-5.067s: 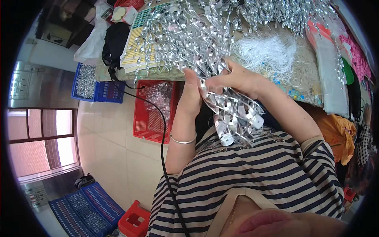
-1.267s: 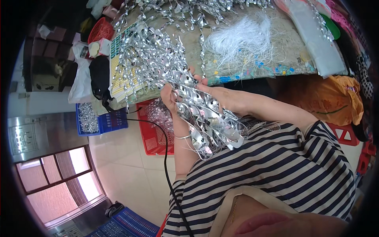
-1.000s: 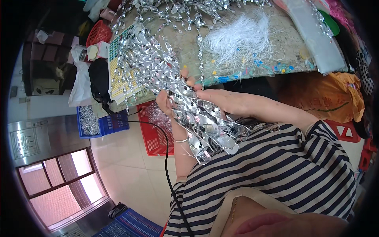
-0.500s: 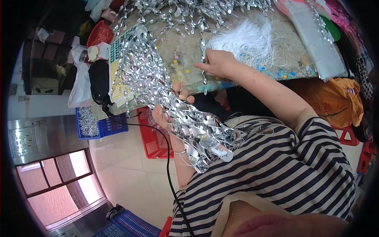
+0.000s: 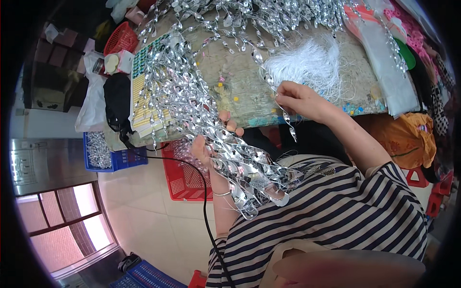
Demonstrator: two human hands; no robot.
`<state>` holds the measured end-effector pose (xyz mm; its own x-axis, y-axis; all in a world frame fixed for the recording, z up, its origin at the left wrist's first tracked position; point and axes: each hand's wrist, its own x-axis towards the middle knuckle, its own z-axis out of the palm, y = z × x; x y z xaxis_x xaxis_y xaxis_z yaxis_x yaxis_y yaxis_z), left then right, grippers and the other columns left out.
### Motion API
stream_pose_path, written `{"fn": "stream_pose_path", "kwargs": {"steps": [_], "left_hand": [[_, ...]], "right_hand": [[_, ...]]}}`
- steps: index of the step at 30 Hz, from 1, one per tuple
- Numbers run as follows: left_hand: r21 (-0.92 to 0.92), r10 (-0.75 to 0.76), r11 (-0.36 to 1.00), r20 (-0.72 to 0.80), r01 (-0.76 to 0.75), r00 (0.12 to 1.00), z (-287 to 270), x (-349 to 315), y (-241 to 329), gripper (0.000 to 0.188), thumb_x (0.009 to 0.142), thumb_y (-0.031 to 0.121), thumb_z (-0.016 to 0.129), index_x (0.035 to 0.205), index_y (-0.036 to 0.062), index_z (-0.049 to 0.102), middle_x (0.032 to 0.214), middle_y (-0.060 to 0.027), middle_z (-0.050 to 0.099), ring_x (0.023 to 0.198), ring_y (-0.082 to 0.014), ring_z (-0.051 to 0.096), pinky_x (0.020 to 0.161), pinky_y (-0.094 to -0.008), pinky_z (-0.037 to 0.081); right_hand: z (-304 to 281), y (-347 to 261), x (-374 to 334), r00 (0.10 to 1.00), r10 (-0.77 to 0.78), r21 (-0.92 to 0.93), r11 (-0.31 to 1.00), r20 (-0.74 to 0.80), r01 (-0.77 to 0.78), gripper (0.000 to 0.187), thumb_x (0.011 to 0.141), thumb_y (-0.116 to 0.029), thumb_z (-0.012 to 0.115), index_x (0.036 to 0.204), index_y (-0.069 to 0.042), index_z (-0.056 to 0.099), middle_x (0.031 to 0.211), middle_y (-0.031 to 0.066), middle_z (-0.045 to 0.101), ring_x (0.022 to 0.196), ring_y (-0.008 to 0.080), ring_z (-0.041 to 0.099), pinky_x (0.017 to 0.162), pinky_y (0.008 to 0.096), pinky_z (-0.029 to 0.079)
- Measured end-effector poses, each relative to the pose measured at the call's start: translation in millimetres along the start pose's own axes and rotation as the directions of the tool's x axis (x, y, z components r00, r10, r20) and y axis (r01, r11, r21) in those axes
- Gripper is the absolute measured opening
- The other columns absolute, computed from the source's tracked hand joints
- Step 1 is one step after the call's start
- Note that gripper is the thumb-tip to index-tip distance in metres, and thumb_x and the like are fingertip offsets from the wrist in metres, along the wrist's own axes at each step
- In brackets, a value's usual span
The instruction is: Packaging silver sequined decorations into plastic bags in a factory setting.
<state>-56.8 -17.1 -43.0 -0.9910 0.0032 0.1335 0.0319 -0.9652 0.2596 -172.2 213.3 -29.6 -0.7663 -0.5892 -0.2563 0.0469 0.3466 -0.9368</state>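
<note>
My left hand [image 5: 201,150] is closed around a thick bundle of shiny silver twisted strands [image 5: 235,153]. Only its thumb and some fingertips show past the strands. The bundle drapes from the table down to my striped shirt. Between thumb and fingers, my right hand [image 5: 303,102] pinches one single silver twisted strand [image 5: 269,79]. That strand runs up toward a big pile of similar strands [image 5: 230,14] at the far side, and its lower tip hangs past the table edge. Just beyond my right hand lies a heap of fine white threads [image 5: 307,67].
On the worn table [image 5: 230,103], green and yellow cards [image 5: 143,103] lie under the strands at the left. Clear plastic bags [image 5: 384,67] lie at the right. A red basket [image 5: 121,39], a blue crate [image 5: 115,158] and a red crate [image 5: 177,185] stand leftward. A black cable [image 5: 205,197] crosses nearby.
My right hand has moved right and a little nearer to me, pulling the single strand with it into a slant. My left hand keeps its hold on the bundle.
</note>
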Motion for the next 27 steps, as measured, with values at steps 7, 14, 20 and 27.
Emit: {"fn": "stream_pose_path", "kwargs": {"steps": [7,14,20,27], "left_hand": [[-0.015,-0.130,0.991,-0.096,0.129,0.987,2.8,20.0,7.6,0.046,0.078,0.029,0.061,0.107,0.0025,0.039,0.097,-0.0103,0.044,0.085,-0.0207,0.043,0.075,-0.0343,0.039],[0.046,-0.159,0.987,0.041,0.157,0.987,-12.1,19.2,9.5,0.054,0.073,0.030,0.071,0.106,0.0062,0.036,0.093,-0.0062,0.045,0.091,-0.0180,0.044,0.083,-0.0317,0.037],[0.063,-0.438,0.899,0.108,0.434,0.892,-21.2,36.5,17.7,0.048,0.075,0.025,0.070,0.105,0.0078,0.038,0.091,-0.0032,0.047,0.088,-0.0166,0.045,0.081,-0.0314,0.038],[0.102,-0.369,0.925,0.018,0.366,0.929,-29.0,45.9,0.9,0.061,0.072,0.031,0.074,0.113,0.0060,0.036,0.098,-0.0086,0.049,0.095,-0.0218,0.046,0.087,-0.0360,0.041]], "right_hand": [[2.0,-19.4,56.3,0.970,-0.232,-0.491,0.855,-0.075,0.167,0.031,0.082,-0.031,0.054,0.095,-0.004,0.062,0.086,0.0198,0.065,0.083,0.0389,0.062,0.074,0.0474,0.047],[-2.9,-37.5,77.2,0.865,-0.455,-0.632,0.739,-0.213,0.233,0.035,0.082,-0.036,0.058,0.097,-0.005,0.063,0.093,0.0172,0.066,0.085,0.0353,0.063,0.076,0.0461,0.049],[-128.5,-79.8,-25.2,0.774,-0.469,-0.649,0.754,-0.426,0.100,0.023,0.087,-0.027,0.058,0.100,-0.008,0.060,0.088,0.0131,0.066,0.080,0.0284,0.064,0.070,0.0379,0.050],[-347.2,50.0,-155.4,0.465,-0.324,-0.543,0.687,-0.824,-0.483,0.023,0.086,-0.022,0.062,0.093,-0.001,0.062,0.079,0.0142,0.063,0.071,0.0246,0.062,0.066,0.0330,0.048]]}}
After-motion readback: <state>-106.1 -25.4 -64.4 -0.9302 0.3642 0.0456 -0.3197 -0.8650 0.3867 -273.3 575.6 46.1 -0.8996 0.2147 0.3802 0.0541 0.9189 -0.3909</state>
